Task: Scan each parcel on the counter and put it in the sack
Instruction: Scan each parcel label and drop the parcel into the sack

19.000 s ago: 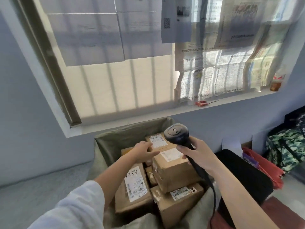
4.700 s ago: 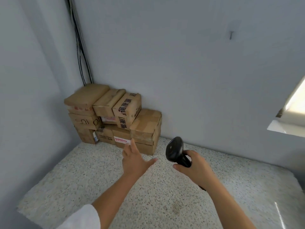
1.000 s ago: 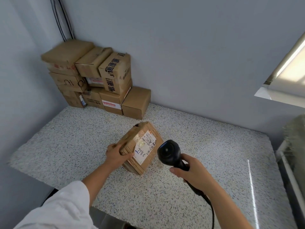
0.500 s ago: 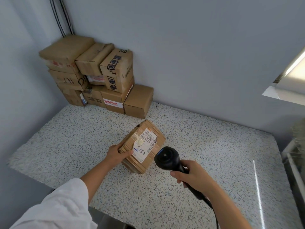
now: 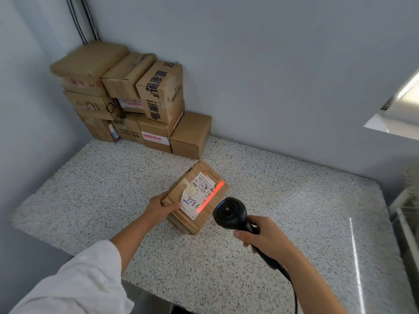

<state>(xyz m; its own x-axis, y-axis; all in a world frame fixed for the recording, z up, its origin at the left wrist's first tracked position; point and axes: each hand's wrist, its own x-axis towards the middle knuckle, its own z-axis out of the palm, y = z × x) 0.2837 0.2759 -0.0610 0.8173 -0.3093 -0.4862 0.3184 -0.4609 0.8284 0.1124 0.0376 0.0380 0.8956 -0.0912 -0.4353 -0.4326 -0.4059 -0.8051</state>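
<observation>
The right hand (image 5: 265,236) wraps the black scanner (image 5: 230,214) handle. The left hand (image 5: 161,206) grips the near corner of the tilted parcel (image 5: 181,217), which is propped on the speckled worktop (image 5: 283,189). Risk: the red beam (image 5: 212,196) runs along the label (image 5: 199,192) edge — glossy tape (creased) may block the read, or the carton may slip. Beyond, matte corrugated cartons (image 5: 127,98) are stacked in the corner.

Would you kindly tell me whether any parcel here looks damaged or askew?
The parcel held by the left hand looks worn: its cardboard edges are crumpled and the label is wrinkled under tape. In the corner stack, the box printed with black characters sits tilted against its neighbours. Nothing is spilled.
</observation>
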